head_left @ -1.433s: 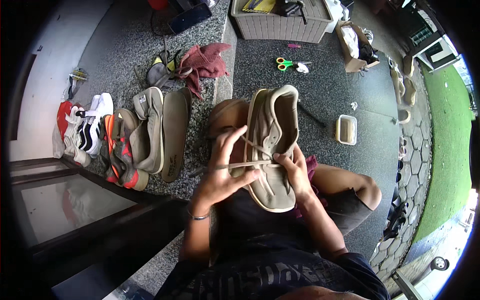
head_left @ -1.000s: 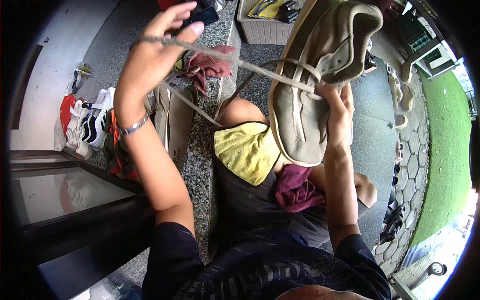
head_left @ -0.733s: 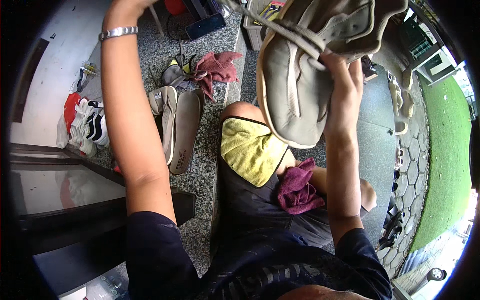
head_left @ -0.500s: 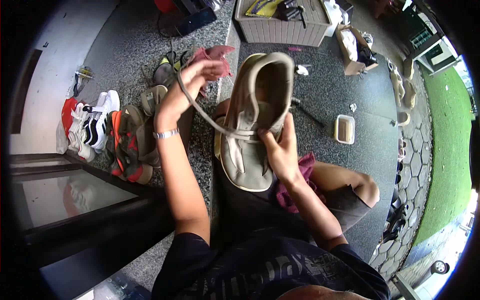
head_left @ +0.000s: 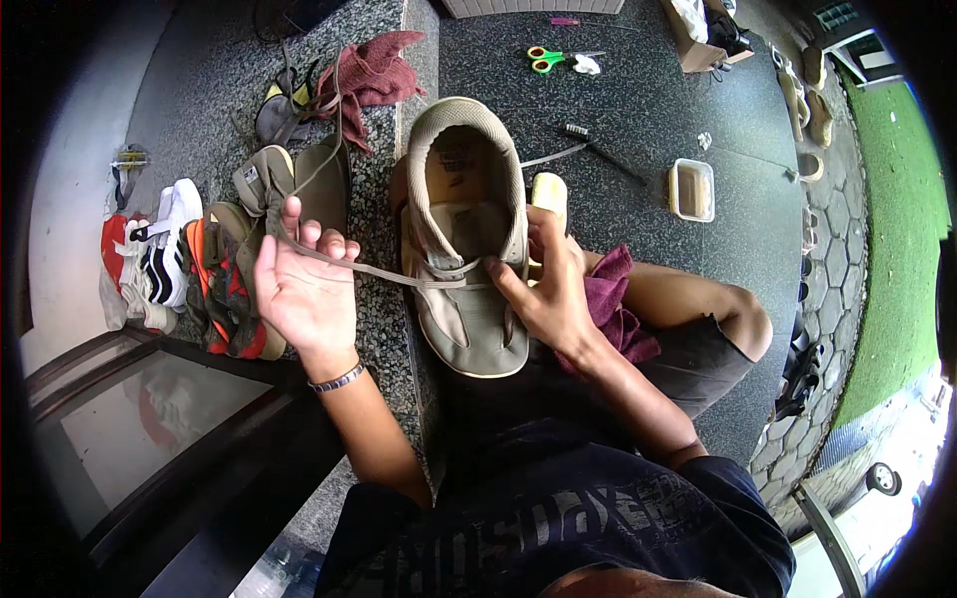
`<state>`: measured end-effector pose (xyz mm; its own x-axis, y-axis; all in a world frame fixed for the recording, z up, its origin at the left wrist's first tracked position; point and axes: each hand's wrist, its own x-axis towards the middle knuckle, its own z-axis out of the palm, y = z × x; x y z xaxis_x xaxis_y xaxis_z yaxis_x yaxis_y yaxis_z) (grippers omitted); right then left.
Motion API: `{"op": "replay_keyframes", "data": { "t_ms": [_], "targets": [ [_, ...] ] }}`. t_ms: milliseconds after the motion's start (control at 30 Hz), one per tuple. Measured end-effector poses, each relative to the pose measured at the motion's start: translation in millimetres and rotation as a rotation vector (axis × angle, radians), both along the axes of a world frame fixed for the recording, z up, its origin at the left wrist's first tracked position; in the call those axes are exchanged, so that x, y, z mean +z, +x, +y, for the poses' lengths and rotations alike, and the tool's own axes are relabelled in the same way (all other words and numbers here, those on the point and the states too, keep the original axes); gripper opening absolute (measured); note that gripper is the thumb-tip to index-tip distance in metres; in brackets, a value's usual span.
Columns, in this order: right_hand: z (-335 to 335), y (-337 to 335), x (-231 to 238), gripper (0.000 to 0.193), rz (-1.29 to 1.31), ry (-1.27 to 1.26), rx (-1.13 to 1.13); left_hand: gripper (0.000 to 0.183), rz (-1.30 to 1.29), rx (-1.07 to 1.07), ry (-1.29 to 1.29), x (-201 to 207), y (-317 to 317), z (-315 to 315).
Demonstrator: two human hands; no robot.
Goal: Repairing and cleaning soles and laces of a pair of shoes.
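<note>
A grey-green lace-up shoe (head_left: 472, 344) is tilted over my lap, its opening away from me and its toe toward me. My right hand (head_left: 551, 294) is closed on its right side, thumb at the lace holes. To the left, my left hand (head_left: 309, 299) is open, palm up with fingers apart. A flat grey shoelace (head_left: 384, 273) runs from the shoe across those fingers, then loops up and away. Another lace end (head_left: 556, 155) sticks out right of the shoe. Beside my right hand shows a pale yellow piece (head_left: 549, 194), partly hidden, kind unclear.
Several shoes (head_left: 184, 239) line the left, near a maroon cloth (head_left: 374, 75). Another maroon cloth (head_left: 618, 314) lies by my right forearm. On the dark stone surface are green-and-orange scissors (head_left: 544, 60), a brush (head_left: 608, 154) and a plastic tub (head_left: 692, 190). A cardboard box (head_left: 693, 45) stands far right.
My left hand has moved down and left from near the maroon cloth and turned palm up, with the lace across it. The shoe has shifted slightly left. The view has tilted nearer.
</note>
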<state>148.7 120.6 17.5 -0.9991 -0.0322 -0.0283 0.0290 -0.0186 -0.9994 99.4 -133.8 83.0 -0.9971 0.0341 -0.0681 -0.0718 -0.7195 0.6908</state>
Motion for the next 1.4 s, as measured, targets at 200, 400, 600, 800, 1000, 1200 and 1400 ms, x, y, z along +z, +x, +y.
{"op": "replay_keyframes", "data": {
  "t_ms": [200, 400, 600, 800, 1000, 1200, 1400],
  "targets": [
    [-10.7, -12.5, 6.3, 0.051, 0.016, 0.231, 0.100, 0.037, -0.045, 0.138, -0.285, 2.9, -2.3, 27.6],
    [5.5, -5.5, 20.0, 0.031, 0.281, 0.359, -0.122, 0.027, -0.147, 0.200, -0.342, -21.3, 13.0, 44.3],
    [-19.3, 2.0, 33.9, 0.020, 0.280, 0.923, 0.156, 0.029, -0.067, 0.201, -0.298, -15.2, 15.7, 58.3],
    [-17.7, -12.8, 35.8, 0.017, 0.359, 0.946, 0.304, 0.034, 0.050, 0.170, -0.312, 6.0, 21.4, 54.4],
    [-21.7, -15.5, 40.2, 0.016, 0.394, 1.094, 0.344, 0.037, 0.074, 0.155, -0.341, 19.3, 19.5, 57.4],
    [-12.5, -9.7, 59.3, 0.015, 0.398, 1.039, 0.334, 0.032, 0.102, 0.175, -0.327, 21.9, 23.9, 58.8],
    [16.5, -26.0, 80.0, 0.028, 0.391, 0.359, 0.387, 0.036, 0.113, 0.273, -0.367, 38.7, 7.9, 48.4]
  ]
}}
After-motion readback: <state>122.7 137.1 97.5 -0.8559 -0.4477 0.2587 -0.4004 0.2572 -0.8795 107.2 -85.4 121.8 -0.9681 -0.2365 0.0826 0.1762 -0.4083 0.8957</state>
